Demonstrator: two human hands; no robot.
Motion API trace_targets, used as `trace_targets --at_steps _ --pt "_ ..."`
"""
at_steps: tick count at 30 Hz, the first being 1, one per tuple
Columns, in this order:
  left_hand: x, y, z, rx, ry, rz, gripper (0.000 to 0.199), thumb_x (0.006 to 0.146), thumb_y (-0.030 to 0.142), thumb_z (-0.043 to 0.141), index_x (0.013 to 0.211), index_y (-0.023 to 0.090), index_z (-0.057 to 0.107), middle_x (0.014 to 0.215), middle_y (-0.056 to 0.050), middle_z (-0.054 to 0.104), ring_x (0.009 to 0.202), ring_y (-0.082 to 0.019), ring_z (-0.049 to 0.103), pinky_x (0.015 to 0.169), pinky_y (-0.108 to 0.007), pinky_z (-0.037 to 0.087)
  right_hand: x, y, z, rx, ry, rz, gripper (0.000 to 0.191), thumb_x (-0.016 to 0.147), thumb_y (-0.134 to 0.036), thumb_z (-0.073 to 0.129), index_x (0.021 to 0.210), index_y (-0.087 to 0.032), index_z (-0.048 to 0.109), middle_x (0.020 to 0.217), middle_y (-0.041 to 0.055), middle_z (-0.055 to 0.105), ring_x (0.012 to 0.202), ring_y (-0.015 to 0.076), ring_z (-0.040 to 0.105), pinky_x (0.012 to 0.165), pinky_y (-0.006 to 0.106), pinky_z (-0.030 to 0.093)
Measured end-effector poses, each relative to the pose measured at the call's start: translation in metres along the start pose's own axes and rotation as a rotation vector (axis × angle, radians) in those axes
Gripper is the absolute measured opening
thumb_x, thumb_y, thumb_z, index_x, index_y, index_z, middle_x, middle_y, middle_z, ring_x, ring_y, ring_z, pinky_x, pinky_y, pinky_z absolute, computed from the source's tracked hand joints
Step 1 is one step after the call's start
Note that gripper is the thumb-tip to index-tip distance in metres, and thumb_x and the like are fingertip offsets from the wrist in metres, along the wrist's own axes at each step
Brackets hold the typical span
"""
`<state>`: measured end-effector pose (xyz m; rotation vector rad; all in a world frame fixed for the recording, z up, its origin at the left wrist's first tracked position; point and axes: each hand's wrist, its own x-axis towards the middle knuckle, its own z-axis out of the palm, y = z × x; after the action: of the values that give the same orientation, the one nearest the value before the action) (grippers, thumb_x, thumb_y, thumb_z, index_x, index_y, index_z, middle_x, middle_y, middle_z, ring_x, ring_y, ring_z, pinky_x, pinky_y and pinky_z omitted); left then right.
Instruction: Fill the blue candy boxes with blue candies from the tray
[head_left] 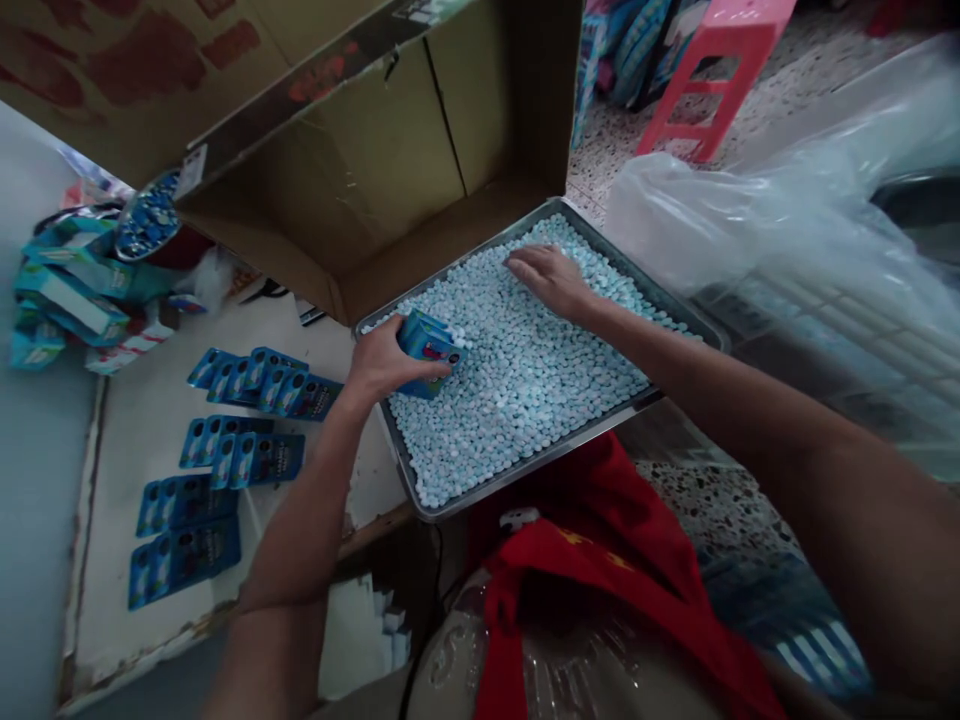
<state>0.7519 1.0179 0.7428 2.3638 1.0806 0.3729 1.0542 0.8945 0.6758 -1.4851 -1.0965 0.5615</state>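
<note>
A small blue box (427, 350) is pinched between the thumb and curled fingers of the left hand (386, 362), held right at the nine o'clock edge of the metal tray (525, 470). Over at twelve o'clock, the right hand (550, 278) is laid flat with fingers loosely spread, pressed onto the pale blue candies (517, 380) the tray is heaped with. Filled blue packs (225, 460) are lined up on the board out at nine o'clock, and an open cardboard carton (360, 170) is parked up at eleven.

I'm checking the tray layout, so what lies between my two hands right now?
In the head view, only pale blue candies in the metal tray lie between the left hand, holding a small blue box, and the right hand.
</note>
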Motion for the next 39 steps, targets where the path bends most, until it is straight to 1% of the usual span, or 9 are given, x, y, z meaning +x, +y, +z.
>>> trace_targets --at_steps 3,5,12,16,20,24,30,35,39 --pt "0.009 0.0 -0.003 0.267 -0.12 -0.066 0.085 0.024 0.058 0.111 0.091 0.026 0.07 0.089 -0.009 0.073 0.095 -0.042 0.074 0.092 -0.05 0.063 0.008 0.023 0.019 -0.147 -0.063 -0.063 0.029 0.097 -0.058 0.079 0.101 -0.029 0.08 0.132 0.0079 0.076 0.139 0.0347 0.057 0.137 0.059 0.024" --pt "0.022 0.005 0.007 0.308 -0.165 -0.055 0.081 0.025 0.062 0.11 0.083 0.027 0.065 0.083 -0.008 0.071 0.092 -0.041 0.074 0.088 -0.048 0.063 0.009 0.024 0.039 -0.171 -0.067 -0.063 0.031 0.094 -0.059 0.081 0.105 -0.03 0.079 0.133 0.0082 0.075 0.14 0.0365 0.053 0.137 0.061 0.021" --pt "0.055 0.039 0.04 0.225 -0.209 -0.037 0.07 0.033 0.059 0.11 0.072 0.026 0.062 0.069 -0.003 0.061 0.079 -0.035 0.07 0.082 -0.047 0.061 -0.003 0.0 0.084 0.127 0.059 0.111 0.038 0.098 -0.059 0.069 0.081 -0.025 0.071 0.094 0.0044 0.072 0.101 0.0268 0.064 0.11 0.046 0.052" --pt "0.017 0.051 0.045 0.031 0.011 -0.057 0.071 0.047 0.058 0.107 0.094 0.024 0.067 0.088 -0.002 0.07 0.089 -0.031 0.071 0.086 -0.042 0.061 -0.012 -0.028 0.079 0.438 0.208 0.175 0.042 0.097 -0.061 0.067 0.077 -0.024 0.067 0.084 0.0023 0.067 0.094 0.0229 0.065 0.097 0.04 0.057" --pt "-0.023 0.056 0.06 -0.251 0.264 -0.078 0.075 0.056 0.045 0.107 0.115 0.023 0.064 0.111 -0.004 0.075 0.106 -0.029 0.073 0.096 -0.039 0.061 -0.01 -0.061 0.072 0.566 0.234 0.131 0.039 0.097 -0.061 0.068 0.081 -0.025 0.065 0.097 0.0065 0.072 0.1 0.0247 0.068 0.098 0.041 0.059" --pt "-0.032 0.055 0.067 -0.348 0.304 -0.09 0.075 0.056 0.036 0.106 0.116 0.023 0.064 0.114 -0.004 0.077 0.111 -0.03 0.074 0.1 -0.041 0.062 -0.001 -0.078 0.074 0.543 0.286 0.221 0.054 0.099 -0.079 0.06 0.084 -0.026 0.059 0.099 0.0094 0.07 0.101 0.0267 0.068 0.096 0.043 0.06" --pt "-0.032 0.047 0.059 -0.298 0.293 -0.095 0.079 0.053 0.035 0.106 0.119 0.024 0.064 0.117 -0.005 0.077 0.115 -0.033 0.074 0.105 -0.046 0.062 -0.005 -0.104 0.084 0.662 0.214 0.148 0.067 0.096 -0.09 0.062 0.082 -0.025 0.059 0.093 0.006 0.066 0.079 0.018 0.06 0.076 0.037 0.056" --pt "-0.029 0.049 0.05 -0.182 0.276 -0.11 0.076 0.053 0.039 0.107 0.115 0.025 0.065 0.113 -0.006 0.076 0.114 -0.037 0.074 0.104 -0.05 0.061 -0.005 -0.12 0.081 0.564 0.001 0.157 0.07 0.101 -0.09 0.057 0.084 -0.023 0.071 0.09 0.0054 0.072 0.085 0.0181 0.066 0.085 0.035 0.057" --pt "-0.023 0.041 0.042 -0.155 0.281 -0.068 0.08 0.049 0.039 0.109 0.115 0.026 0.067 0.109 -0.005 0.076 0.114 -0.036 0.075 0.106 -0.048 0.06 -0.006 -0.1 0.057 0.525 0.051 0.226 0.062 0.1 -0.084 0.066 0.089 -0.023 0.073 0.089 0.0052 0.074 0.096 0.0217 0.071 0.093 0.039 0.057"
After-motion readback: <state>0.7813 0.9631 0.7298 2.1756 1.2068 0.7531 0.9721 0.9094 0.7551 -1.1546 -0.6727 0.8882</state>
